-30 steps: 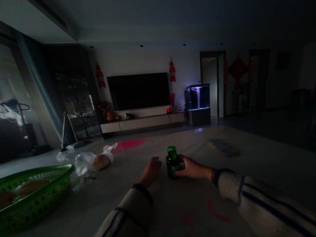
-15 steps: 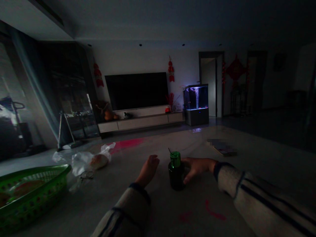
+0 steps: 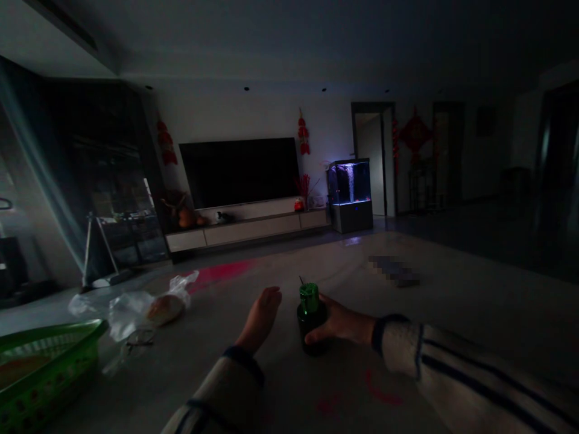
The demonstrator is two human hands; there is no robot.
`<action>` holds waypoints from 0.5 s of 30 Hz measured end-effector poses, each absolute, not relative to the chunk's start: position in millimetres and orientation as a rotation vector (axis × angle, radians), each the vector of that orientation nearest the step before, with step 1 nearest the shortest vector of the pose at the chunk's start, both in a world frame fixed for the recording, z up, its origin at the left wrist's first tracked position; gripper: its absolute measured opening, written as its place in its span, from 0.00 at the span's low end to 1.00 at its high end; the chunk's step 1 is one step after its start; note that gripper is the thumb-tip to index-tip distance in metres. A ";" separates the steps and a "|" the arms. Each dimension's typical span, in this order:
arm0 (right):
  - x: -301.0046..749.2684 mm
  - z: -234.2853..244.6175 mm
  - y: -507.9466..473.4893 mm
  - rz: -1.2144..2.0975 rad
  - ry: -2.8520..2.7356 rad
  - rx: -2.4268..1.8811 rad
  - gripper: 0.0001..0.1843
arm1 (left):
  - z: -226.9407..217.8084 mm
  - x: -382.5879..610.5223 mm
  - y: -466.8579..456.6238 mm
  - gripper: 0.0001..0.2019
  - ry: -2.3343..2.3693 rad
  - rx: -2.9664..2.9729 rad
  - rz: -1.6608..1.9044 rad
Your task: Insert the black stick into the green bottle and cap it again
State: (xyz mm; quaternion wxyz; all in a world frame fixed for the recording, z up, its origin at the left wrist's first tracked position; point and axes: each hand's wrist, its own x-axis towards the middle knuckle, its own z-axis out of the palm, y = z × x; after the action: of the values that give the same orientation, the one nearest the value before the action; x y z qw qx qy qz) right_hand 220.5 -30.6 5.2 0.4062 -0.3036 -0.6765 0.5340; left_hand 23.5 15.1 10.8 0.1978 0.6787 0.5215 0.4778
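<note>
A dark bottle with a shiny green cap [image 3: 309,298] stands upright on the table in front of me, and a thin stick-like bit shows at its top. My right hand [image 3: 335,319] is wrapped round the bottle's right side, with the thumb across its front. To the left of the bottle, my left hand [image 3: 261,317] rests edge-down, apart from it. Its fingers reach forward, loosely bent, and hold nothing. The room is dim, so fine detail on the bottle is lost.
At the left, a green plastic basket [image 3: 85,337] holds something brownish. Near it lie a bread-like roll [image 3: 165,310], a clear plastic bag [image 3: 129,314] and eyeglasses [image 3: 140,341]. A blurred flat object [image 3: 394,271] lies at the far right. Pink patches mark the table [image 3: 271,386].
My right hand has closed further round the bottle, its thumb now across the front. My left hand stays beside it. The whole view has shifted slightly.
</note>
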 end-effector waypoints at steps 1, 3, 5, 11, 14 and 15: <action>219.0 4.4 -31.5 1.326 -1.695 -0.767 0.35 | 14.6 25.3 13.8 0.09 1.421 1.897 1.359; 216.4 3.3 -32.6 1.295 -1.670 -0.766 0.33 | 24.0 28.0 11.1 0.11 1.370 1.879 1.400; 214.2 2.8 -31.6 1.257 -1.648 -0.765 0.31 | 36.2 28.9 10.4 0.15 1.285 1.814 1.424; 214.7 0.6 -12.9 1.002 -1.592 -0.866 0.28 | 84.8 31.5 21.4 0.15 1.202 1.779 1.509; 219.0 2.8 -6.7 0.795 -1.592 -0.968 0.26 | 105.4 44.0 15.6 0.15 1.193 2.033 1.412; 220.7 4.5 -6.5 0.727 -1.603 -0.999 0.26 | 110.2 49.3 10.6 0.15 1.213 2.177 1.370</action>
State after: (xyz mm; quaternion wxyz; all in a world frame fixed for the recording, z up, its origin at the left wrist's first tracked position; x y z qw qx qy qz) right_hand 220.7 -6.5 4.5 0.5305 -0.4184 -0.6714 0.3045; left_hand 49.3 10.6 110.2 0.1482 0.7570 0.4217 0.4766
